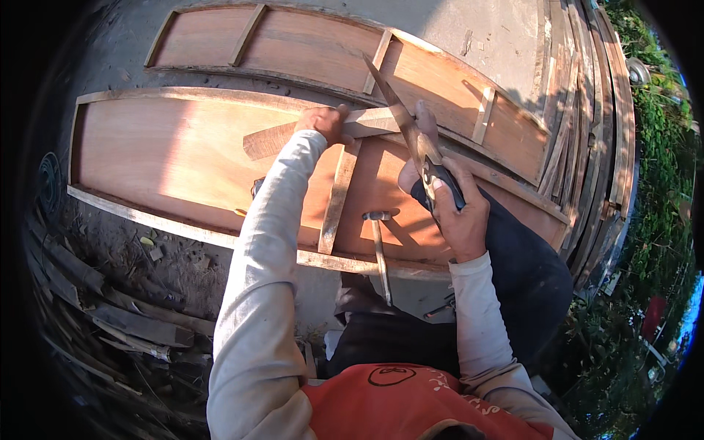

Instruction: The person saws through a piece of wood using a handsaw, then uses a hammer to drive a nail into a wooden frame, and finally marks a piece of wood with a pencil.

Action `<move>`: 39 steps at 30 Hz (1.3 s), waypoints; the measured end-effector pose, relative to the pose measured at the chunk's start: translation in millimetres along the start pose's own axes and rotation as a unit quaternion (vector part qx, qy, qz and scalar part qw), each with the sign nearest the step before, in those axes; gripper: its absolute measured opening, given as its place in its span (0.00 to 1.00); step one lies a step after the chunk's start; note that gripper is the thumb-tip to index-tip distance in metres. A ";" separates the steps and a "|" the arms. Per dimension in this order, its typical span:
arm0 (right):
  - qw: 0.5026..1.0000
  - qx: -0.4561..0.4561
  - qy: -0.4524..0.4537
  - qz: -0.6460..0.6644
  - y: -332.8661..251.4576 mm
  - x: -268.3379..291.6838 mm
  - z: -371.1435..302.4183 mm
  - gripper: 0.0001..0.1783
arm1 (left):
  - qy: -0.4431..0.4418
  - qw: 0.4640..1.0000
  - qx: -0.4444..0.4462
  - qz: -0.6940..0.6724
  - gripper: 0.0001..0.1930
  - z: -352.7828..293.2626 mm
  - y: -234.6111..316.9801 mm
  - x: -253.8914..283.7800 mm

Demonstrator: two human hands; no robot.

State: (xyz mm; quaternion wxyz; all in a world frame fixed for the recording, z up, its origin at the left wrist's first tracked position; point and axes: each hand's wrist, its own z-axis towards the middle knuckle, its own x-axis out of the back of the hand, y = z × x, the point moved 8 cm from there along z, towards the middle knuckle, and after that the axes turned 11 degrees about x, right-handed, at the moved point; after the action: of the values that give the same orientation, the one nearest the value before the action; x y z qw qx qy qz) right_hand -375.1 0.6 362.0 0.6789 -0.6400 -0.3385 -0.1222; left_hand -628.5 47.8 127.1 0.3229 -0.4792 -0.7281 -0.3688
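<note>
My right hand [463, 213] is closed round the dark handle of a handsaw [405, 121], its blade pointing up and away to the left. The blade crosses the far right end of a short wooden board [270, 141]; whether the teeth touch the wood I cannot tell. My left hand [323, 123] grips this board near its middle, pressing it over the edge of a framed plywood panel [132, 139]. My bare foot [427, 121] is beside the board's right end, partly behind the saw. A hammer [379, 253] lies on the panel's near edge, its handle toward me.
A second framed panel [315, 40] lies just beyond the first. Long planks [587, 110] are stacked along the right, with green plants [660, 176] past them. Scrap wood [139, 323] is piled at the lower left. A dark coil [50, 183] sits at the far left.
</note>
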 end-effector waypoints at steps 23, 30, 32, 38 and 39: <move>0.997 -0.066 -0.045 -0.007 -20.7 105.0 -22.8 0.19 | -0.009 1.000 0.020 -0.012 0.34 51.5 44.7 24.2; 0.998 -0.037 -0.052 -0.016 23.4 53.0 38.0 0.18 | 0.003 1.000 0.014 -0.016 0.33 59.7 45.9 0.8; 0.993 -0.094 -0.067 -0.005 14.3 89.1 -21.5 0.19 | -0.023 0.999 0.034 -0.007 0.34 62.7 37.4 -4.9; 0.999 0.011 -0.038 -0.010 44.5 47.1 64.3 0.18 | 0.007 1.000 0.018 -0.009 0.34 82.7 60.1 -1.5; 0.999 0.021 -0.031 -0.021 49.0 45.6 85.0 0.18 | 0.011 1.000 0.015 -0.008 0.34 85.5 75.4 0.1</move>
State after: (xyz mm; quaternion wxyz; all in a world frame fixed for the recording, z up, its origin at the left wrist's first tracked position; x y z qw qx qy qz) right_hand -337.7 101.1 347.4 0.6789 -0.6215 -0.3753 -0.1098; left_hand -567.9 140.4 99.9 0.3351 -0.4646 -0.7335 -0.3659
